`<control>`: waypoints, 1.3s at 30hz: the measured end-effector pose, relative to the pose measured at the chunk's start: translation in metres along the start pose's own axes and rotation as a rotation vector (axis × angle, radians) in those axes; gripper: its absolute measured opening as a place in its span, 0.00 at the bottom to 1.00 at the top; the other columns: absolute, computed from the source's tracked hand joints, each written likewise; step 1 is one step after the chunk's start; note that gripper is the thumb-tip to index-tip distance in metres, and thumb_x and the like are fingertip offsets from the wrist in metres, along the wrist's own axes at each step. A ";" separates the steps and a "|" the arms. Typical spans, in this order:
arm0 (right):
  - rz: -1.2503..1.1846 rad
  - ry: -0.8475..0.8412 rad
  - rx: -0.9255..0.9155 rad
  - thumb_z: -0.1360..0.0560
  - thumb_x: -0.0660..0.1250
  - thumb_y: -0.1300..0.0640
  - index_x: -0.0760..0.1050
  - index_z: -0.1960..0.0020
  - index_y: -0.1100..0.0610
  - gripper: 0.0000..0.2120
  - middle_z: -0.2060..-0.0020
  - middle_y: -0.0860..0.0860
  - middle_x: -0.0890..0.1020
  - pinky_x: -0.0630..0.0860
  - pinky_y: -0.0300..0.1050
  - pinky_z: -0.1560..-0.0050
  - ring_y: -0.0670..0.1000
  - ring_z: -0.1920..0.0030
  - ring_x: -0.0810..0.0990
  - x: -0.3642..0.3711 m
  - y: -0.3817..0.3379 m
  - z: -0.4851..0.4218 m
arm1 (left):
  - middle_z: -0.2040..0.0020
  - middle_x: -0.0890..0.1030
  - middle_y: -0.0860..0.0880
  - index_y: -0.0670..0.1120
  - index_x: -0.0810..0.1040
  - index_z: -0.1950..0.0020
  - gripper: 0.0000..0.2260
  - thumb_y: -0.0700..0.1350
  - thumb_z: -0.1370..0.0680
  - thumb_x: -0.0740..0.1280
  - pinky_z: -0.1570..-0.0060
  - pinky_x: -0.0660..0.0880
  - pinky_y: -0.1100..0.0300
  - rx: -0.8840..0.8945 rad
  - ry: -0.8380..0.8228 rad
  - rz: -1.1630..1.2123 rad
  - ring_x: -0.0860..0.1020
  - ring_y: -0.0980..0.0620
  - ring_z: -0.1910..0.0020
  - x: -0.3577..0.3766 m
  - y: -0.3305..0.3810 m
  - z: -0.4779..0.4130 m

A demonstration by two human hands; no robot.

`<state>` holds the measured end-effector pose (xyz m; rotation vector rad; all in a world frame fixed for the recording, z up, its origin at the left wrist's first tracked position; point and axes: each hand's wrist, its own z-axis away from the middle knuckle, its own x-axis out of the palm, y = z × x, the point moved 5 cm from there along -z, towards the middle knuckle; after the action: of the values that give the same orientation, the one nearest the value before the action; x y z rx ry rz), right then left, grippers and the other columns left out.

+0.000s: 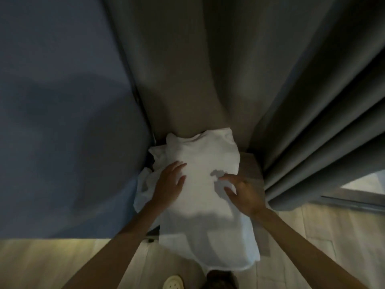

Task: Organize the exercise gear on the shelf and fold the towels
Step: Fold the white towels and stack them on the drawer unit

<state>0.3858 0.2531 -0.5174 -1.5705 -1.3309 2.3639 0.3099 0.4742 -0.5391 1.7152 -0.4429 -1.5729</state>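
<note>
Left hand [169,180] lies flat on the towel [204,155]; right hand [239,190] hovers open, fingers spread. The overhang at six o'clock could drag it to the floor [62,263].

Dim, softly blurred wide-angle view: white towel [200,161] brightest, right hand [243,192] casting a dark shadow on it, pale daylight at the right edge beside the curtain [312,122], verticals bowing outward, corners murky.

Small wood-grain stand [251,170] is sitting in the corner, and a rumpled white towel [204,155] is lying right on top, spilling over its front edge.
</note>
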 end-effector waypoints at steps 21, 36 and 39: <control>0.327 0.122 0.042 0.24 0.41 0.32 0.35 0.26 0.34 0.30 0.25 0.39 0.33 0.32 0.47 0.28 0.48 0.24 0.32 0.184 0.126 0.150 | 0.25 0.58 0.44 0.45 0.63 0.25 0.25 0.47 0.21 0.65 0.31 0.64 0.54 0.064 0.454 0.101 0.60 0.50 0.27 0.142 -0.126 0.178; -0.162 0.608 0.472 0.34 0.78 0.50 0.65 0.35 0.53 0.34 0.38 0.54 0.70 0.74 0.55 0.44 0.57 0.38 0.69 0.167 0.155 0.202 | 0.33 0.73 0.46 0.45 0.67 0.29 0.34 0.48 0.31 0.77 0.42 0.72 0.56 -0.465 0.072 0.548 0.73 0.47 0.37 0.154 -0.153 0.218; -0.301 0.636 0.489 0.34 0.79 0.54 0.63 0.36 0.60 0.34 0.41 0.55 0.71 0.74 0.45 0.50 0.52 0.45 0.72 0.173 0.149 0.208 | 0.33 0.74 0.45 0.42 0.69 0.30 0.29 0.46 0.28 0.74 0.41 0.72 0.55 -0.534 -0.015 0.609 0.73 0.47 0.38 0.156 -0.151 0.234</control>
<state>0.2047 0.1002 -0.7155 -1.6100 -0.7191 1.6256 0.0801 0.3963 -0.7465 1.0306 -0.4471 -1.1212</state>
